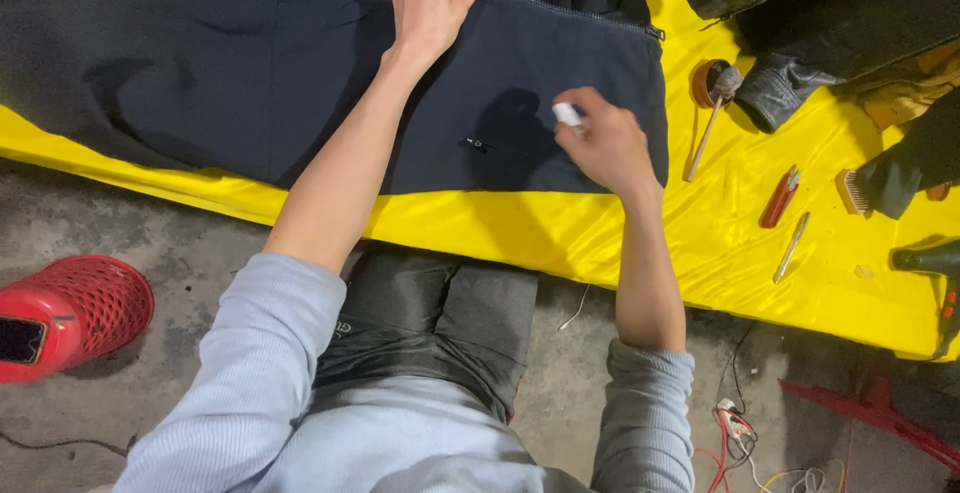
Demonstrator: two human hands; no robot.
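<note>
The left hand (428, 5) pinches the zipper edge of the dark navy garment (250, 63) spread on the yellow sheet (600, 243). The right hand (605, 143) has its grip closed on a small white piece (567, 113), mostly hidden by fingers, hard to identify.

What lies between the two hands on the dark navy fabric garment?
In the head view, between the left hand and right hand is dark navy fabric garment, bare except a small dark zipper pull.
</note>
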